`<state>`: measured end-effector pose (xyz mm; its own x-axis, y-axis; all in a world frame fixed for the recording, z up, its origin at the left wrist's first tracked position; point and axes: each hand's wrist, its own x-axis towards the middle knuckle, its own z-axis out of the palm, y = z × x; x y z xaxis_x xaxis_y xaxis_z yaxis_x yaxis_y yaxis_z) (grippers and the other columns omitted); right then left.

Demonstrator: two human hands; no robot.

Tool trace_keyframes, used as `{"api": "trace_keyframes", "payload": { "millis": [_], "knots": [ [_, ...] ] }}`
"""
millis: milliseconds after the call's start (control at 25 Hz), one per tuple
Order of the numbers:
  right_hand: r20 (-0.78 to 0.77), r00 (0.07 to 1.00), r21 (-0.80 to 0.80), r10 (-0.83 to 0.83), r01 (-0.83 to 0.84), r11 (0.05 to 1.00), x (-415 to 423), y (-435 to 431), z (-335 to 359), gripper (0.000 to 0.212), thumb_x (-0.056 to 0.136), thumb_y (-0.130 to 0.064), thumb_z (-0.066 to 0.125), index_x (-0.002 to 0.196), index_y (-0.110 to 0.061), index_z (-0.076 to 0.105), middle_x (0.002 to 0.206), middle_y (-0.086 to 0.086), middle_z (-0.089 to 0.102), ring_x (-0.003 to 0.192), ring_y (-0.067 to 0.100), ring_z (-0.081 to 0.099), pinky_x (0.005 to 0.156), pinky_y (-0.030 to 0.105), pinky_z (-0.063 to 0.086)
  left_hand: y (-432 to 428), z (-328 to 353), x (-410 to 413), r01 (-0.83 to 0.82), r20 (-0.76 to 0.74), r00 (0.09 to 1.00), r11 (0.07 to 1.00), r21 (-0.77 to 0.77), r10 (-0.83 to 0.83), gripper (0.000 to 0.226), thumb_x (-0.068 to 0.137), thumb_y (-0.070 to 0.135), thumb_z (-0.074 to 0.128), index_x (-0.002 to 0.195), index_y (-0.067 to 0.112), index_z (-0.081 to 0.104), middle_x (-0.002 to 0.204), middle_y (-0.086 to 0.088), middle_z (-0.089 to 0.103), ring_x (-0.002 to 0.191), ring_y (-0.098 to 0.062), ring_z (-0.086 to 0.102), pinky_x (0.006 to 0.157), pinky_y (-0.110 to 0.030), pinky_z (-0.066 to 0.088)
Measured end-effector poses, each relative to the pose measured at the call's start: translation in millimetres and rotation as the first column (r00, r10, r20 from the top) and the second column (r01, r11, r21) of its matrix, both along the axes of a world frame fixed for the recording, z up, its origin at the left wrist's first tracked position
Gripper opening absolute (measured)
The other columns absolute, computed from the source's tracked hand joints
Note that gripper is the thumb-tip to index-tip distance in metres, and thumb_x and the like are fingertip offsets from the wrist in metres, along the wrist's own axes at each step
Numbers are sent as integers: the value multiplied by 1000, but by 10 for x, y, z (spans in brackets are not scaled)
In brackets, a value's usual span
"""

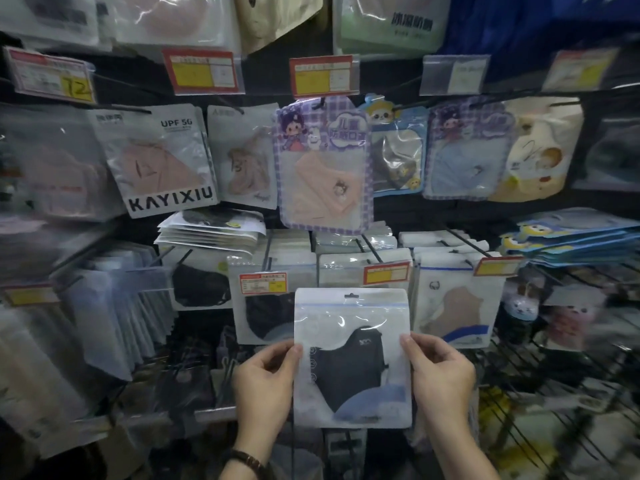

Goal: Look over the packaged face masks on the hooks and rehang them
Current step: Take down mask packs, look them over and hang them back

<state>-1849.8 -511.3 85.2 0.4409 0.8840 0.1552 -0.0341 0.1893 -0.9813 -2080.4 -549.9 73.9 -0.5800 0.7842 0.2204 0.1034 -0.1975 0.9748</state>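
— While you face the hooks, start at your far left. A red-framed price tag with a yellow panel marked 72 (69, 85) sits high up. Just right of it hangs a clear-fronted white pouch printed KAYIXIU (159, 161), with a pink mask inside, tilted on its hook.
— And lower down, towards the middle?
— Your left grip (266, 379) pinches the left edge of the clear zip-top pouch holding a black fabric mask (352, 362), thumb on the front and fingers curled behind. A dark-strapped wristwatch (250, 460) shows on that wrist.
— Where is that pouch, exactly?
— You hold it upright in front of you between both grips, below the lower row of hooks. Its hang hole (351, 295) is at the top, on no hook. Just behind its upper left corner hangs a similar clear pouch with a black mask (266, 313), under a red-and-yellow price label (263, 283). Above, in the upper row, hangs a purple-checked cartoon pouch with a peach mask (325, 168).
— The right side?
— Your right grip (440, 372) pinches the pouch's right edge the same way, thumb in front. Behind it and to the right hangs a white pouch with a tan mask and a blue swoosh (457, 306). Farther right, a stack of blue cartoon-printed packs (575, 237) lies flat above a black wire rack (540, 368). The far edges are too blurred to read.
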Motion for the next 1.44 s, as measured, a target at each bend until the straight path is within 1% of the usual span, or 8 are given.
{"api": "trace_keyframes", "payload": {
  "millis": [200, 280, 480, 760, 880, 1040, 1280, 1440],
  "knots": [
    [9, 999, 32, -36, 36, 999, 288, 90, 66, 6, 91, -16, 86, 89, -21, 85, 79, -9, 82, 82, 10, 76, 77, 28, 59, 147, 70, 275, 5, -89, 996, 1000, 12, -4, 17, 88, 17, 88, 84, 33, 83, 81, 26, 79, 79, 8, 74, 71, -10, 56],
    [11, 999, 49, -43, 42, 998, 349, 142, 78, 5, 91, -17, 86, 90, -21, 85, 80, -10, 82, 82, 10, 76, 78, 29, 59, 182, 99, 332, 1, -73, 997, 1000, 10, 0, 12, 88, 19, 88, 88, 31, 84, 81, 26, 79, 79, 8, 74, 69, -6, 53],
    [-10, 1000, 72, -19, 20, 997, 411, 273, 157, 4, 92, -18, 86, 91, -22, 84, 81, -12, 82, 84, 10, 76, 77, 26, 57, 300, 164, 365, 20, 2, 1000, 999, 32, -20, 12, 87, 21, 89, 89, 31, 84, 86, 18, 82, 83, 3, 77, 80, -20, 59],
    [4, 1000, 78, -26, 25, 997, 440, 496, 243, 7, 92, -20, 86, 89, -25, 84, 83, -14, 82, 86, 11, 77, 81, 31, 60, 445, 239, 432, 23, -20, 1000, 1000, -9, -23, 13, 87, 25, 89, 87, 36, 82, 85, 26, 79, 82, 8, 74, 69, -7, 55],
    [12, 1000, 39, -9, 9, 999, 452, 519, 201, 8, 92, -19, 86, 89, -27, 83, 83, -17, 81, 86, 9, 76, 81, 30, 60, 465, 123, 449, -14, -19, 1000, 1000, -24, 14, 15, 85, 22, 91, 84, 35, 82, 82, 25, 79, 79, 6, 75, 77, -20, 60],
    [18, 1000, 13, -3, 3, 1000, 451, 546, 173, 11, 92, -19, 86, 90, -29, 82, 83, -13, 82, 88, 9, 76, 82, 30, 60, 520, 62, 424, -41, -62, 997, 998, -45, 38, 12, 85, 24, 91, 84, 34, 84, 82, 24, 80, 77, 6, 75, 78, -26, 60],
    [240, 970, -25, -26, 33, 999, 349, 736, 307, 10, 99, -25, 78, 108, -23, 81, 93, -14, 75, 89, 5, 70, 76, 22, 53, 769, 162, 376, -96, -222, 973, 987, -128, 66, 10, 91, 35, 84, 85, 41, 77, 83, 19, 78, 83, -2, 74, 78, -31, 64],
    [468, 879, 3, -89, 99, 995, 249, 836, 270, 26, 104, -29, 71, 124, -15, 79, 108, 1, 81, 93, 14, 71, 86, 35, 62, 957, 174, 423, -127, -220, 971, 984, -128, 97, 7, 92, 32, 84, 95, 26, 82, 84, 14, 77, 80, -6, 74, 76, -32, 67]
  ]
}}
